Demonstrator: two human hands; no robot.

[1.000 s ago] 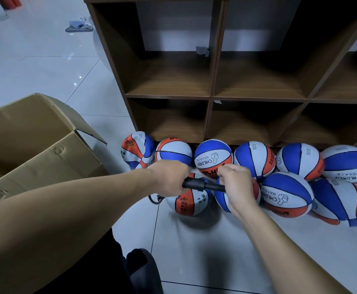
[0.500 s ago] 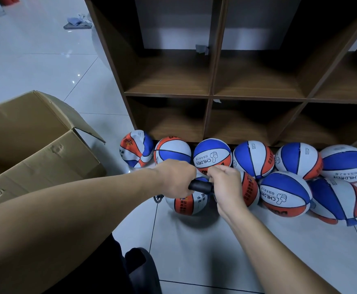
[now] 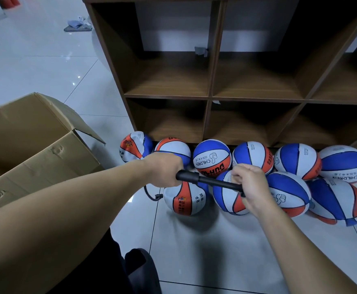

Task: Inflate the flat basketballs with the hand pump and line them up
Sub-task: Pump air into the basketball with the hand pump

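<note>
Black hand pump (image 3: 210,181), rod extended, gripped by left hand (image 3: 165,169), right hand (image 3: 250,187).

One view only, a wide-angle cam worn on the person's head, looking fwd and down over both forearms. The left hand (image 3: 165,169) and right hand (image 3: 250,188) sit near frame centre, close to the lens; the forearms run in from the bottom corners. Beyond them the tiled floor (image 3: 205,240) fills the lower half, and a wooden cubby shelf (image 3: 210,98) spans the top and right — edges bow from lens distortion. A cardboard box (image 3: 35,149) cuts in at left. No 2nd view, so no shared area.
</note>
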